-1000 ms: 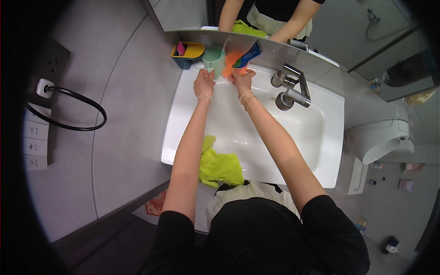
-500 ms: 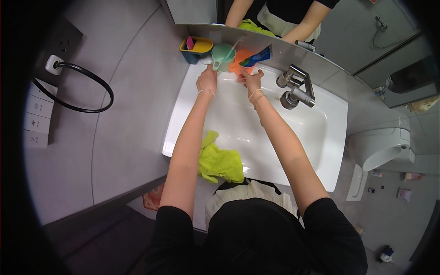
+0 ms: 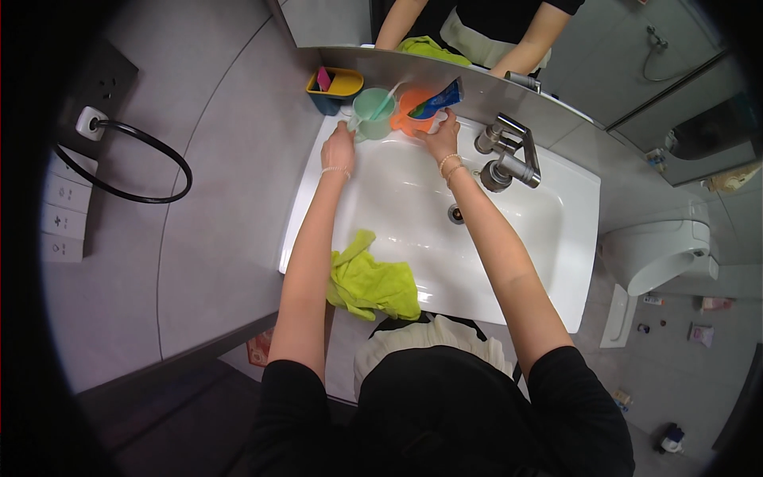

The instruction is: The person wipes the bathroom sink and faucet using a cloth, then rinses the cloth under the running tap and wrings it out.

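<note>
At the sink's far left corner, my left hand is closed at the handle of a pale green cup that has a light green toothbrush leaning in it. Just to the right stands an orange cup, with a blue and green toothpaste tube slanting out of it. The fingers of my right hand curve against the orange cup's near right side, thumb in front. A small white thing beside those fingers is too small to make out.
A yellow and dark blue caddy with something pink inside stands against the wall on the left. The metal faucet rises right of my right hand. A lime green cloth drapes over the near left rim of the white sink. A mirror runs behind.
The green cup has shifted slightly left and nearer along with my left hand. My right hand has moved in closer around the orange cup's right side. My view has shifted a little.
</note>
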Motion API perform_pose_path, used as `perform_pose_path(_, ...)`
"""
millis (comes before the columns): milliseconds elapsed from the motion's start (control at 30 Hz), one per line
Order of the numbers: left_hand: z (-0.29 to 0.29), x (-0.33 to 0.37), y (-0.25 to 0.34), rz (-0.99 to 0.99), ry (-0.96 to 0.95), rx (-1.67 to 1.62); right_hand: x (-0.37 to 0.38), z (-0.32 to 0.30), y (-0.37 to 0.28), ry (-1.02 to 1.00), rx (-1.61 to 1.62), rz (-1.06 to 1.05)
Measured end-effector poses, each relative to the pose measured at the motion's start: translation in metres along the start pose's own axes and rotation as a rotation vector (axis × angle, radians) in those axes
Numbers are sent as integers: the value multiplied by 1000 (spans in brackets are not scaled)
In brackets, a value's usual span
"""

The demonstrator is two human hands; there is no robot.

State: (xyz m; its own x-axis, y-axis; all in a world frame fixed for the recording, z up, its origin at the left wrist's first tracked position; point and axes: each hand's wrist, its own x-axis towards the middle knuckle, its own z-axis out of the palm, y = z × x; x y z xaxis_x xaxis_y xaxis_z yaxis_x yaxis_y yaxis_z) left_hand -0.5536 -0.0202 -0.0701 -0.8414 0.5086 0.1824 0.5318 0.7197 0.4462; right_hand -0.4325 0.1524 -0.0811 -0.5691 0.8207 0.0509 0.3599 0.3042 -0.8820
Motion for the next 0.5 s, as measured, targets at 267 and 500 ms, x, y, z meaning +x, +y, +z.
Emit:
perform_pose_path(267, -55, -85, -77, -174, -24, -115, 19, 17, 28, -79, 185, -182)
perform_pose_path(500, -72, -113, -83, -243, 11, -37, 26, 53, 25, 71, 247, -141)
